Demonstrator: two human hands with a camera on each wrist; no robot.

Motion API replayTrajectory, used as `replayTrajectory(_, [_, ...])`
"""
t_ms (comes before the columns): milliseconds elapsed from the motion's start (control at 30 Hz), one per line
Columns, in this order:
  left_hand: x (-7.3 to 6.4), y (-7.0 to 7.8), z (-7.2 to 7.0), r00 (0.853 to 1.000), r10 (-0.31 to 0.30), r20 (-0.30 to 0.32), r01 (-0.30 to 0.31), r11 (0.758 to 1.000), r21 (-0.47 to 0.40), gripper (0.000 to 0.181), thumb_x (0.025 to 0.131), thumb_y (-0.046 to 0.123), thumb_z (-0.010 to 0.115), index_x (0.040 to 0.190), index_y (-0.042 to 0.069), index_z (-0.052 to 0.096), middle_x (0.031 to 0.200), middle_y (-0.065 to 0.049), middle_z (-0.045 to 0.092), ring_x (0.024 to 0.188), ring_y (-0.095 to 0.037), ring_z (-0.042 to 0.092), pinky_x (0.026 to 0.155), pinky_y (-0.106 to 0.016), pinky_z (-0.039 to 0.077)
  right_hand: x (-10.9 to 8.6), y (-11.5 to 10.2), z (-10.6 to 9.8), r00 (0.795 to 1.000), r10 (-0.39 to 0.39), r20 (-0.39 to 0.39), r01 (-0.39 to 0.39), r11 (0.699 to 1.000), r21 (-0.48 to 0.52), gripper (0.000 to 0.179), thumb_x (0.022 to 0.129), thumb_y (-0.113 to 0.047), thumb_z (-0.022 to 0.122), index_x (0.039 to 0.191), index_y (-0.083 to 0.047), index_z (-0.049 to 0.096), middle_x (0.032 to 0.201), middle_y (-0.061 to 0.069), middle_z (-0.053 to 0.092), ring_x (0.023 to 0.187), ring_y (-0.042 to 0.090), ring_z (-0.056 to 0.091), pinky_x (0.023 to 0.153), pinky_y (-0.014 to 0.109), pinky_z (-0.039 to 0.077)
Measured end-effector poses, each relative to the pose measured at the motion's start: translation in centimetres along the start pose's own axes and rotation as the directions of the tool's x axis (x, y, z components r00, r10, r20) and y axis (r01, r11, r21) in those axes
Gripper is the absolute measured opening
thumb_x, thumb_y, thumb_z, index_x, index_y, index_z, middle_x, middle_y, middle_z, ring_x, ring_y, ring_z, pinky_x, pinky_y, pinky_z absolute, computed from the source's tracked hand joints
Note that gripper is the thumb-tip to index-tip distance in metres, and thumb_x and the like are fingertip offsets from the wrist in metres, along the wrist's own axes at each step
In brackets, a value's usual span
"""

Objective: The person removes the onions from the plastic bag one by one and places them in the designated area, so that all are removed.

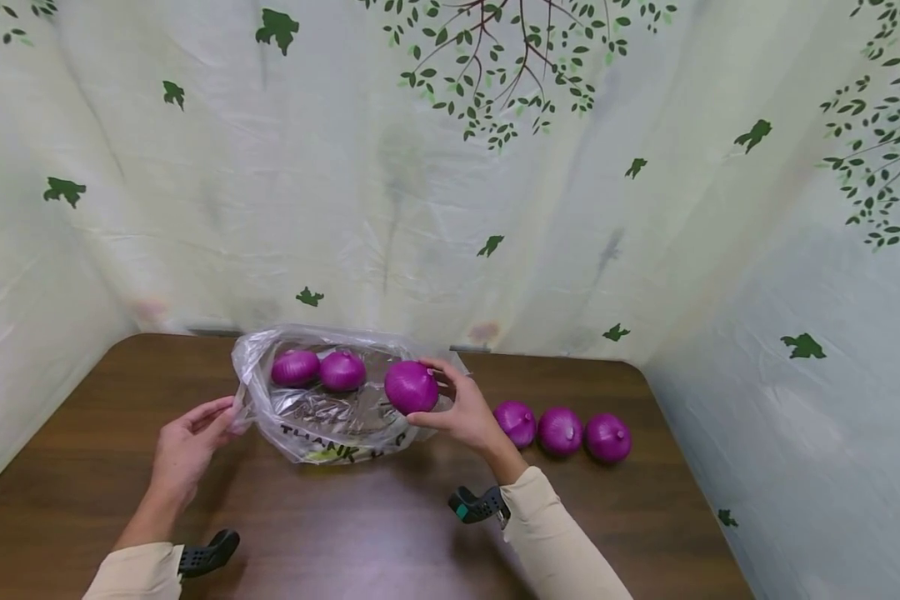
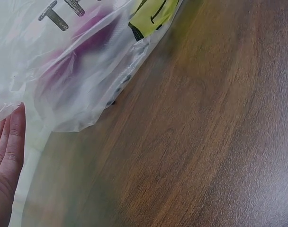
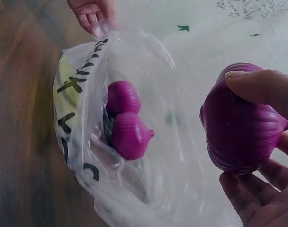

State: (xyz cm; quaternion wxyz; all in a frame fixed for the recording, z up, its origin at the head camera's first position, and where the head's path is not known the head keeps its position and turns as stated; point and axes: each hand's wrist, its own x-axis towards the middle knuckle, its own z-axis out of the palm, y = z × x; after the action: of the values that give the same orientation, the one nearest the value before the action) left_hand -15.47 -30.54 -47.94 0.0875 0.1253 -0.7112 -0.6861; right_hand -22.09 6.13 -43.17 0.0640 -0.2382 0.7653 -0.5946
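Observation:
A clear plastic bag (image 1: 322, 450) with black lettering lies with its mouth spread wide near the table's back edge. Inside it, side by side, are two purple onions, a left one (image 1: 295, 367) and a right one (image 1: 342, 371). My left hand (image 1: 183, 450) pinches the bag's left rim between thumb and fingers. Over the right part of the bag's mouth, my right hand (image 1: 461, 408) holds another purple onion (image 1: 411, 387) between thumb and fingers. The right wrist view shows this held onion (image 3: 241, 123) close up, apart from the two in the bag.
To the right of the bag, three more purple onions (image 1: 560, 432) sit in a row on the brown wooden table (image 1: 330, 533). A pale curtain (image 1: 330, 208) printed with leaves hangs behind the table and along its sides.

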Motion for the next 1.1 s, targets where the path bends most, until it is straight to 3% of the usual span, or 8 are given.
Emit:
replayTrajectory(367, [-0.1, 0.1, 0.0, 1.0, -0.016, -0.018, 0.017, 0.999, 0.043, 0.028, 0.092, 0.028, 0.066, 0.113, 0.01, 0.068, 0.084, 0.021, 0.065, 0.072, -0.001, 0.066, 0.068, -0.012, 0.053, -1.6, -0.1, -1.9, 0.999, -0.044, -0.011, 0.044, 0.999, -0.014, 0.075, 0.072, 0.001, 0.082, 0.139, -0.005, 0.048, 0.135, 0.018, 0.051, 0.12, 0.035, 0.052, 0.1, 0.046, 0.045])
replayTrajectory(567, [-0.1, 0.1, 0.1, 1.0, -0.004, -0.017, 0.006, 0.993, 0.118, 0.038, 0.093, 0.03, 0.063, 0.12, 0.003, 0.063, 0.085, 0.024, 0.063, 0.073, 0.0, 0.066, 0.069, -0.012, 0.053, -2.7, -0.3, -3.2, 0.998, -0.066, 0.004, 0.067, 0.997, -0.026, 0.075, 0.072, 0.005, 0.081, 0.138, 0.0, 0.046, 0.137, 0.02, 0.049, 0.121, 0.035, 0.052, 0.102, 0.044, 0.044])
replayTrajectory(867, [0.0, 0.2, 0.1, 0.999, -0.019, -0.033, 0.022, 0.995, 0.094, 0.032, 0.092, 0.03, 0.065, 0.116, 0.009, 0.067, 0.085, 0.024, 0.062, 0.073, 0.001, 0.065, 0.069, -0.012, 0.053, -4.1, 1.5, -4.8, 0.999, -0.049, 0.018, 0.049, 0.998, -0.025, 0.074, 0.073, 0.001, 0.081, 0.138, -0.009, 0.048, 0.138, 0.016, 0.048, 0.118, 0.035, 0.054, 0.094, 0.049, 0.049])
replayTrajectory(1100, [-0.1, 0.1, 0.0, 0.999, -0.026, -0.023, 0.028, 0.996, 0.084, 0.033, 0.092, 0.031, 0.065, 0.117, 0.01, 0.066, 0.086, 0.023, 0.063, 0.074, 0.001, 0.065, 0.068, -0.011, 0.052, -5.2, 2.3, -5.8, 0.998, -0.062, -0.003, 0.062, 0.997, -0.046, 0.073, 0.071, 0.0, 0.083, 0.136, -0.01, 0.05, 0.137, 0.015, 0.05, 0.121, 0.036, 0.053, 0.098, 0.051, 0.045])
